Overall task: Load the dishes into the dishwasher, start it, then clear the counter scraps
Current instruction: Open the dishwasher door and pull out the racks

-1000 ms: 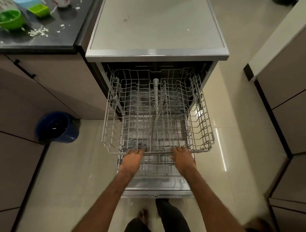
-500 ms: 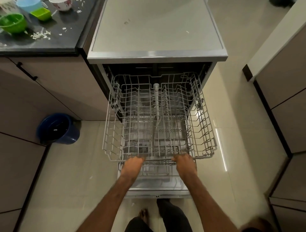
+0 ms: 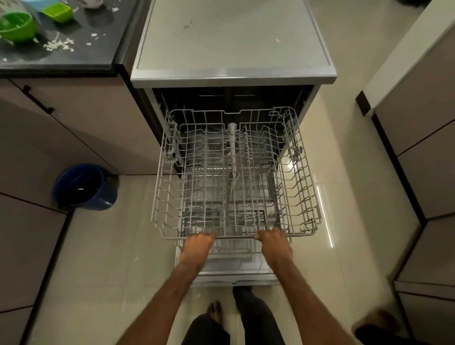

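Two hands gripped the front rim of the upper rack (image 3: 303, 187), which stood drawn well out of the dishwasher (image 3: 234, 37). The left hand (image 3: 197, 242) held the rim's left half and the right hand (image 3: 272, 240) its right half, each with fingers curled over the wire. Beneath it the lower rack (image 3: 231, 251) sat above the lowered door (image 3: 236, 276). The dishes lay on the dark counter (image 3: 81, 61) beside the machine. A round green bowl (image 3: 17, 27) sat at its left edge and a square green dish (image 3: 57, 11) near its far edge. Beside that was what seemed a white cup (image 3: 89, 2), cropped by the view. White scraps (image 3: 59, 45) were strewn between the bowl and the counter's front edge. A blue bucket (image 3: 83, 187) stood on the floor against the cabinets.
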Demonstrator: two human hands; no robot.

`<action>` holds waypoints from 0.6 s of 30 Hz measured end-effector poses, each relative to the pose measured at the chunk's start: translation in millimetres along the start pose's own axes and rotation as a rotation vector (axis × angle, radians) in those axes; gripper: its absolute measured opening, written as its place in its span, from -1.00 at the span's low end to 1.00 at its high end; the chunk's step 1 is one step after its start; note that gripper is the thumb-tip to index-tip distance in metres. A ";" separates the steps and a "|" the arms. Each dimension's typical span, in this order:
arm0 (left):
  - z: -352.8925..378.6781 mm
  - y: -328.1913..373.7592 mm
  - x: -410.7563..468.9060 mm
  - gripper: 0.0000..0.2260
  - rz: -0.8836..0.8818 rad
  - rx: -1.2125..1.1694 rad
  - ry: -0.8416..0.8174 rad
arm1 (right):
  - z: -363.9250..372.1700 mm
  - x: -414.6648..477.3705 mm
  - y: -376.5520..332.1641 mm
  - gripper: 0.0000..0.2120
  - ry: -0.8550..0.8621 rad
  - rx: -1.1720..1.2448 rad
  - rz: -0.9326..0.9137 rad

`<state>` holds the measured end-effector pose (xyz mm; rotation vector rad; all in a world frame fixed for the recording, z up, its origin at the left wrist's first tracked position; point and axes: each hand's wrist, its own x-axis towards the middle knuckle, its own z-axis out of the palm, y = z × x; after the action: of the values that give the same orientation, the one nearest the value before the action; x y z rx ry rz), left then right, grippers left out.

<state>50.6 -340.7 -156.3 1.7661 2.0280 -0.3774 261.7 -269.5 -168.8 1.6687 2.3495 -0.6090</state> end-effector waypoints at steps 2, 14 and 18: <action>-0.9 -5.0 -3.8 -0.38 0.000 0.006 0.009 | 2.0 -3.8 -5.0 -0.64 0.012 -0.028 -0.019; 3.1 -10.6 7.9 -0.47 0.106 0.117 0.007 | 7.4 4.2 -1.0 -0.61 -0.013 -0.099 -0.025; 8.2 -11.3 9.8 -0.45 0.140 0.153 0.024 | 11.6 9.9 5.4 -0.66 -0.046 -0.136 -0.059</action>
<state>39.5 -337.8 -168.9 2.0001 1.9222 -0.4808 262.4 -264.6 -184.1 1.5163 2.3584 -0.4800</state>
